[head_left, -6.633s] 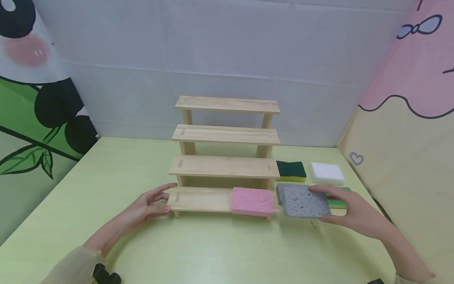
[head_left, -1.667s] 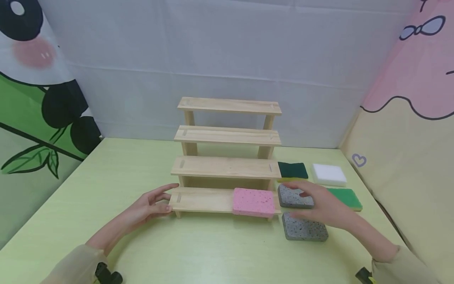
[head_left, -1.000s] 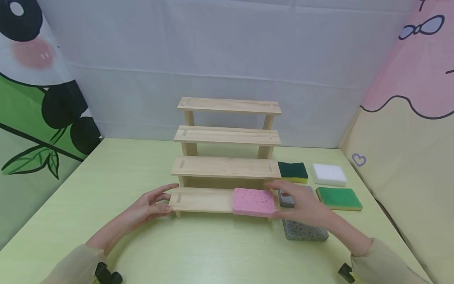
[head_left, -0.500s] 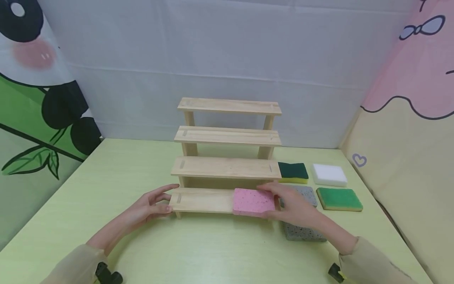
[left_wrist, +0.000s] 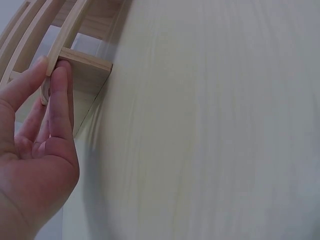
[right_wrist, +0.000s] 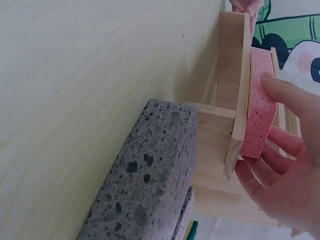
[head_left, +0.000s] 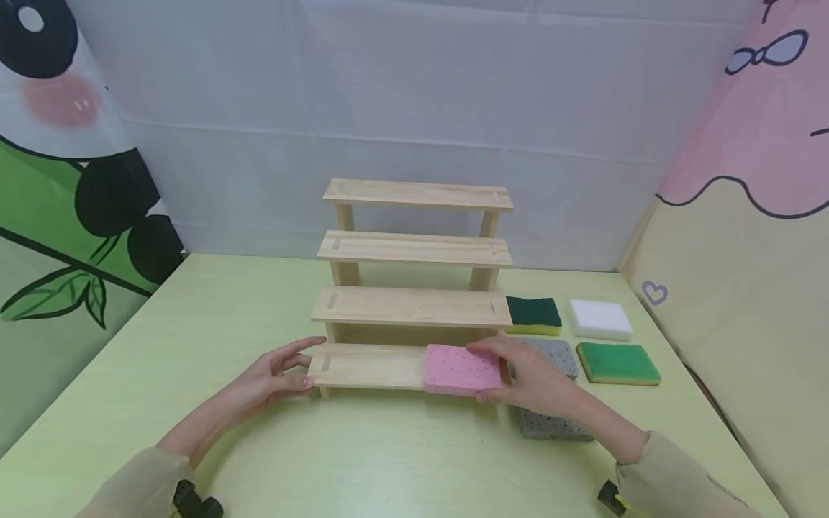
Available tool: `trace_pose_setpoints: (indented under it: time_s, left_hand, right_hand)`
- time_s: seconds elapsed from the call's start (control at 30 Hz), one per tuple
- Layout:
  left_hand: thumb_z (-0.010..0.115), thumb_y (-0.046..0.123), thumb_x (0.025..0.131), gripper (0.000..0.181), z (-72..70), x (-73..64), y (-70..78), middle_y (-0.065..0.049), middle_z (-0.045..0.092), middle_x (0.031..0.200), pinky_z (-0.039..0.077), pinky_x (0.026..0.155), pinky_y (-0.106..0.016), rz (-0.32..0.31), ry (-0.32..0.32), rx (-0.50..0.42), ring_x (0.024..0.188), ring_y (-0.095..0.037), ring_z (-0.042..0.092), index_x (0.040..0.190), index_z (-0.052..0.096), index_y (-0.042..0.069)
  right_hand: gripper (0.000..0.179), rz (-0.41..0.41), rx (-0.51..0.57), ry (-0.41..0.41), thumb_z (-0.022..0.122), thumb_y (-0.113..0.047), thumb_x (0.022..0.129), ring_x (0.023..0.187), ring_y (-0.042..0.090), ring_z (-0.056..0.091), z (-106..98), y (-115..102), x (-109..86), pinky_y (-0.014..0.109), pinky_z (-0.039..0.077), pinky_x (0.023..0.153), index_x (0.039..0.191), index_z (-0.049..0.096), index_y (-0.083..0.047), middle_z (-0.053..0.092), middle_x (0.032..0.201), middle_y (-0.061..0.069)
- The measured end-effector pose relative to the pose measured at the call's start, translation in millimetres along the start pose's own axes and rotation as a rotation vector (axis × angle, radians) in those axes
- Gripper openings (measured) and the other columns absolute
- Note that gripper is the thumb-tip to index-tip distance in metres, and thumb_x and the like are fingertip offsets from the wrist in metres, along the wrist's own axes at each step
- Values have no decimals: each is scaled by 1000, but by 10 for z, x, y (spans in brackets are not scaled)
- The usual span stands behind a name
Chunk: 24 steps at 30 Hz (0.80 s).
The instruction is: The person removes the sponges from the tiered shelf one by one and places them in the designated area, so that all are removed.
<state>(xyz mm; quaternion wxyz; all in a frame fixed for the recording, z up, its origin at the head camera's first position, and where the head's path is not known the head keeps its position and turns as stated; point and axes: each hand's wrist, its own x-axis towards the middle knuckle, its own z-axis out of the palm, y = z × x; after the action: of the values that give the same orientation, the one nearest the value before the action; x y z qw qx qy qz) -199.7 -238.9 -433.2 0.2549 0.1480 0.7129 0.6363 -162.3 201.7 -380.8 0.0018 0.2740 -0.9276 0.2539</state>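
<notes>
My left hand (head_left: 275,374) pinches the left end of the lowest board of a four-step wooden shelf (head_left: 369,365). The left wrist view confirms it: thumb and fingers meet around the board (left_wrist: 85,62). On that board's right end lies a pink speckled sponge (head_left: 458,370), held by my right hand (head_left: 534,378) with thumb at its front edge and fingers behind. The right wrist view has the sponge (right_wrist: 259,107) flat on the board. Two grey speckled sponges rest on the table to the right, one behind my right hand (head_left: 558,355) and one in front (head_left: 553,426), both partly hidden.
Right of the shelf are a dark green and yellow sponge (head_left: 534,313), a white sponge (head_left: 600,320) and a green-topped sponge (head_left: 618,363). A pale fabric wall (head_left: 414,86) stands behind, with printed cloth at both sides. The table (head_left: 363,460) extends in front.
My right hand earlier held a grey sponge beside the shelf; that sponge now lies on the table. The hand then moved left to the pink sponge and grasped it. My left hand stayed put.
</notes>
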Motion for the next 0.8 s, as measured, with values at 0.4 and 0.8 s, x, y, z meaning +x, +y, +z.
trace_pose_setpoints:
  time_s: [0.4, 0.8]
  left_hand:
    - [58, 10, 97, 71, 0, 13, -12, 1, 63, 121, 55, 93, -23, 16, -13, -4, 107, -9, 66, 157, 20, 12]
    - [59, 11, 97, 71, -25, 12, -44, 3, 64, 121, 56, 93, -25, -9, 0, -6, 106, -9, 66, 157, 22, 16]
  right_hand:
    - [67, 34, 16, 19, 86, -30, 74, 125, 25, 55, -21, -1, -26, 53, 47, 102, 135, 59, -21, 62, 136, 0]
    - [68, 38, 16, 65, 88, -34, 72, 120, 17, 50, -82, 99, -139, 46, 48, 96, 134, 61, -26, 63, 135, -7]
